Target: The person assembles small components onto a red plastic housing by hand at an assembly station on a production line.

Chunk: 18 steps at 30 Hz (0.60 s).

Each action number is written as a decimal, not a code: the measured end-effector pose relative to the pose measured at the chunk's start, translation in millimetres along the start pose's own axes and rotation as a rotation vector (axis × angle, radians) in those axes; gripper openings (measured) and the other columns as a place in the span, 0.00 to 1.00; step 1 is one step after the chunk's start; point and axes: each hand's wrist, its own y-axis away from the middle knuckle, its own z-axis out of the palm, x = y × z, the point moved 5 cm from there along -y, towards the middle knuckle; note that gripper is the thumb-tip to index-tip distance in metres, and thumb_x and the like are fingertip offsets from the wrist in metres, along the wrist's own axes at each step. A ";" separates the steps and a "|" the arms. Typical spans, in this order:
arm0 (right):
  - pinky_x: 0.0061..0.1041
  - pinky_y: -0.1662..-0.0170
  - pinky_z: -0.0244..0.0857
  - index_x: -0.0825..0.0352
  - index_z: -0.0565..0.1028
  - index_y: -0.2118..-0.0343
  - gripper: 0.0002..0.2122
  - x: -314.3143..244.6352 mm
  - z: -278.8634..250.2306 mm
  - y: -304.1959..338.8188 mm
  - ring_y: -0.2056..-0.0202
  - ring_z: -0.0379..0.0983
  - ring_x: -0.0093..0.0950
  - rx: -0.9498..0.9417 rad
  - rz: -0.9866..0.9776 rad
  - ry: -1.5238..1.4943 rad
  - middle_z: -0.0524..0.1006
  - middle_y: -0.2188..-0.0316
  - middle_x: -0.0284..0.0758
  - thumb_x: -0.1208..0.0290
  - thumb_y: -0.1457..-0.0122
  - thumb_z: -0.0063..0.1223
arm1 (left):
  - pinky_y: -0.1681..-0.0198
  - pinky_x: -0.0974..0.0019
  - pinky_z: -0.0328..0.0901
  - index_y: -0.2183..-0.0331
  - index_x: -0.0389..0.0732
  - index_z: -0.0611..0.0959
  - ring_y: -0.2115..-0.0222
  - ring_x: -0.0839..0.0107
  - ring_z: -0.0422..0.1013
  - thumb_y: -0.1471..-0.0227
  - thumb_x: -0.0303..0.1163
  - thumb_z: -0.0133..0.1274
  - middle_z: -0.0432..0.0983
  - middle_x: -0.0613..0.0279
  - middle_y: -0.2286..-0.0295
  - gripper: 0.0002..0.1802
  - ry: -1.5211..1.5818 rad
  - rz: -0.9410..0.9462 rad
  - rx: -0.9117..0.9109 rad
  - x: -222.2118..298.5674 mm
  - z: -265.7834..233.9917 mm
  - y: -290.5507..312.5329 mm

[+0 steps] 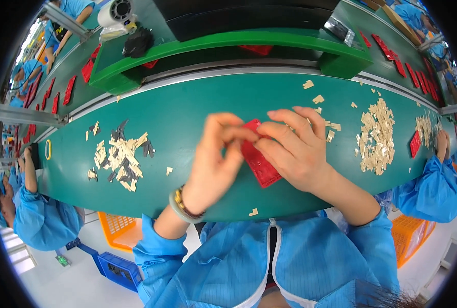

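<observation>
Green conveyor belt (187, 118) forms the work surface of an assembly line. Both hands meet at its centre, closed on one red plastic panel (259, 163). The left hand (215, 154) pinches the panel's upper corner between thumb and fingertips; the right hand (296, 149) lies over its right edge and presses it down against the belt. Whether a small piece sits between the fingertips cannot be determined.

Progress: judged from the grip, fitting at the top corner is under way; the rest of the panel shows no added pieces.

Left of the left hand lies a mixed pile of tan and dark chips (120, 156). Right of the right hand lies a larger tan chip pile (376, 136), with loose chips between. Both piles are within reach, and nothing obstructs the hands. Beyond them, a raised green shelf (228, 43) spans the belt. Co-workers in blue sleeves (43, 215) work at both sides.
</observation>
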 end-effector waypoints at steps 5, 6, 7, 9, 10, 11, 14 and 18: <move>0.24 0.67 0.66 0.67 0.76 0.74 0.03 50.0 41.9 -4.0 0.70 0.73 0.23 -0.154 0.653 -0.660 0.77 0.72 0.32 0.75 0.50 0.60 | 0.53 0.57 0.66 0.61 0.35 0.76 0.57 0.53 0.70 0.57 0.17 0.54 0.71 0.49 0.59 0.16 -0.667 0.287 0.020 -6.8 -7.2 12.0; 0.18 0.77 0.62 0.70 0.76 0.72 0.05 65.6 74.4 18.6 0.80 0.70 0.17 -0.226 0.909 -1.035 0.76 0.80 0.31 0.74 0.46 0.59 | 0.52 0.56 0.66 0.61 0.34 0.77 0.56 0.52 0.69 0.59 0.20 0.57 0.71 0.49 0.58 0.19 -0.725 0.364 -0.071 -9.8 6.8 19.9; 0.18 0.77 0.62 0.70 0.76 0.72 0.05 67.4 77.0 19.0 0.80 0.70 0.17 -0.230 0.907 -1.036 0.76 0.80 0.31 0.74 0.46 0.59 | 0.50 0.55 0.66 0.59 0.33 0.77 0.54 0.52 0.68 0.59 0.25 0.59 0.71 0.49 0.57 0.20 -0.839 0.375 -0.103 -14.6 18.9 28.1; 0.12 0.79 0.59 0.70 0.76 0.70 0.06 64.5 90.8 28.0 0.81 0.67 0.13 -0.450 1.094 -1.164 0.74 0.81 0.27 0.73 0.43 0.58 | 0.50 0.56 0.66 0.58 0.31 0.77 0.52 0.52 0.68 0.57 0.31 0.60 0.71 0.47 0.56 0.23 -0.970 0.398 -0.158 -27.7 29.8 35.7; 0.12 0.80 0.58 0.70 0.76 0.71 0.06 62.7 93.2 27.6 0.83 0.65 0.12 -0.424 1.126 -1.122 0.73 0.84 0.26 0.72 0.44 0.59 | 0.50 0.56 0.66 0.58 0.31 0.77 0.52 0.52 0.68 0.57 0.31 0.60 0.71 0.47 0.56 0.23 -0.968 0.397 -0.157 -30.0 30.8 37.0; 0.12 0.80 0.58 0.70 0.76 0.71 0.06 61.9 95.9 26.9 0.83 0.65 0.12 -0.427 1.127 -1.121 0.73 0.84 0.26 0.72 0.44 0.59 | 0.50 0.56 0.67 0.58 0.31 0.77 0.52 0.52 0.67 0.57 0.33 0.60 0.71 0.47 0.55 0.24 -1.014 0.404 -0.169 -32.1 32.1 37.9; 0.12 0.80 0.58 0.70 0.76 0.71 0.07 62.6 97.2 24.7 0.83 0.64 0.12 -0.434 1.089 -1.032 0.73 0.84 0.26 0.72 0.44 0.59 | 0.51 0.57 0.67 0.57 0.30 0.77 0.51 0.52 0.67 0.56 0.35 0.60 0.70 0.46 0.55 0.25 -1.056 0.404 -0.185 -34.1 35.1 39.3; 0.13 0.80 0.57 0.71 0.77 0.72 0.06 60.8 99.8 29.0 0.83 0.64 0.11 -0.389 1.076 -0.971 0.73 0.84 0.26 0.73 0.45 0.59 | 0.52 0.58 0.69 0.57 0.30 0.77 0.51 0.52 0.67 0.55 0.35 0.59 0.70 0.46 0.54 0.24 -1.041 0.393 -0.188 -35.2 35.6 38.6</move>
